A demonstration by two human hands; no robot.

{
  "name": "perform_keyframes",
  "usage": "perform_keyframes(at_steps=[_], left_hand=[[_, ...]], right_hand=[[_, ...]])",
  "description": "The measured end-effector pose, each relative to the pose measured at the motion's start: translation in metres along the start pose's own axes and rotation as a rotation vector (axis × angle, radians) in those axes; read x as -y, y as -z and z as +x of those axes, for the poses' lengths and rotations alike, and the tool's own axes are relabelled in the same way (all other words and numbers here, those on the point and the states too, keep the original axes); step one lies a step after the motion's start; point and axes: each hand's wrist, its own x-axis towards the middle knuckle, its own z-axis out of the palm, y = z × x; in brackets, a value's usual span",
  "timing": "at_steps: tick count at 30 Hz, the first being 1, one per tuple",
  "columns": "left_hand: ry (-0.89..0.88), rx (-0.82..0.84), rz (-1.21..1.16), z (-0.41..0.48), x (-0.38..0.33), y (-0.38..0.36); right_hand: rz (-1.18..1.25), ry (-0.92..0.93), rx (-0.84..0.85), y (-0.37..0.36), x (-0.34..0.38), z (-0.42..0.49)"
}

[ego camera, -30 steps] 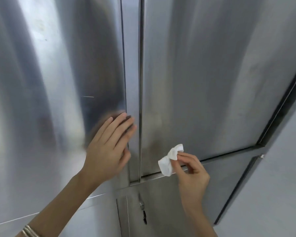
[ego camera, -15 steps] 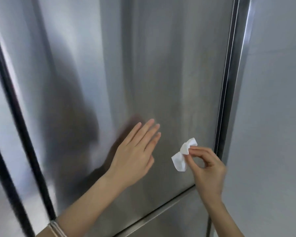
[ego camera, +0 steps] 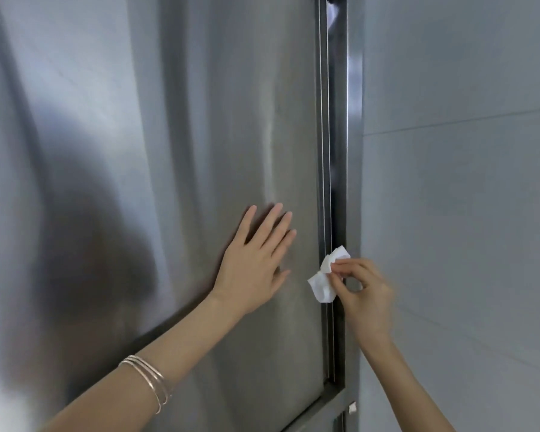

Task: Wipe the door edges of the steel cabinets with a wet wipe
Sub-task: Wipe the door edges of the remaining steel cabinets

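A person's left hand (ego camera: 256, 263) lies flat against a steel cabinet door (ego camera: 200, 120), fingers straight and slightly spread, pointing up, gripping nothing. Thin metal bangles (ego camera: 152, 381) circle that forearm. Just to its right, the right hand (ego camera: 365, 291) reaches up from below, thumb and forefinger pinching a crumpled white wet wipe (ego camera: 325, 275), the other fingers curled. The wipe sits at the fingertips, against the door's vertical right edge (ego camera: 323, 151), overlapping the seam. A grey tiled wall (ego camera: 465, 182) lies right of the right hand. Half a second ago the wipe was held short of that edge, over the door face; now it reaches the seam. The left hand was already flat on the door, and it now lies nearer the edge.
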Motion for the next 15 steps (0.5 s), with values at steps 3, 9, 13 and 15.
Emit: perform_keyframes(at_steps=[3,9,13,15], left_hand=[[0.0,-0.056,0.004,0.001,0.001,-0.008],[0.0,-0.113,-0.009,-0.005,0.005,-0.015],[0.001,-0.114,-0.005,-0.016,0.012,-0.016],[-0.005,-0.109,-0.005,-0.023,0.018,-0.015]], right_hand=[[-0.014,0.038,0.011,-0.005,-0.015,0.01],[0.03,0.068,0.02,-0.012,-0.027,0.024],[0.053,0.132,0.015,-0.018,-0.025,0.038],[0.096,0.155,0.011,-0.024,-0.02,0.044]])
